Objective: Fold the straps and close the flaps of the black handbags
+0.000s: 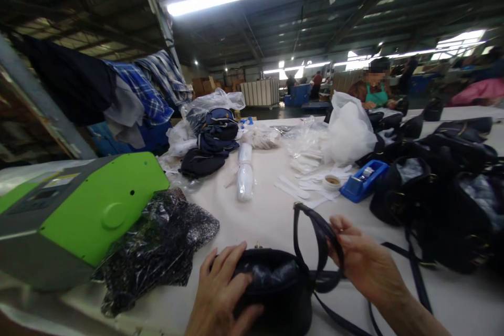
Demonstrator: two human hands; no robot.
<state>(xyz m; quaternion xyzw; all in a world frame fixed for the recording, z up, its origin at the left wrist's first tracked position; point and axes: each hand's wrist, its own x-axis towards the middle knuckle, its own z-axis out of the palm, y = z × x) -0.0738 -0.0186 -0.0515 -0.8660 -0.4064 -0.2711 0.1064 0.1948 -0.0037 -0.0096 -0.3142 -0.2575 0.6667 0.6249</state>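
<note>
A small black handbag (281,299) stands at the table's front, its top open and clear plastic filling (271,274) showing inside. Over its left rim lies my left hand (226,291), fingers bent around the edge and thumb against the front. To the right, my right hand (360,254) grips the bag's black strap (315,226) between thumb and fingers, holding it up in a loop. More of the strap trails over the table toward the right. The bag's lower part falls outside the picture.
A green and grey machine (114,215) stands left, with crumpled black plastic (161,241) beside it. Ahead are a blue tape dispenser (364,181), a tape roll (331,183), white paper strips and a wrapped white bundle (244,173). Black bags (437,210) crowd the right; a co-worker (376,89) sits beyond.
</note>
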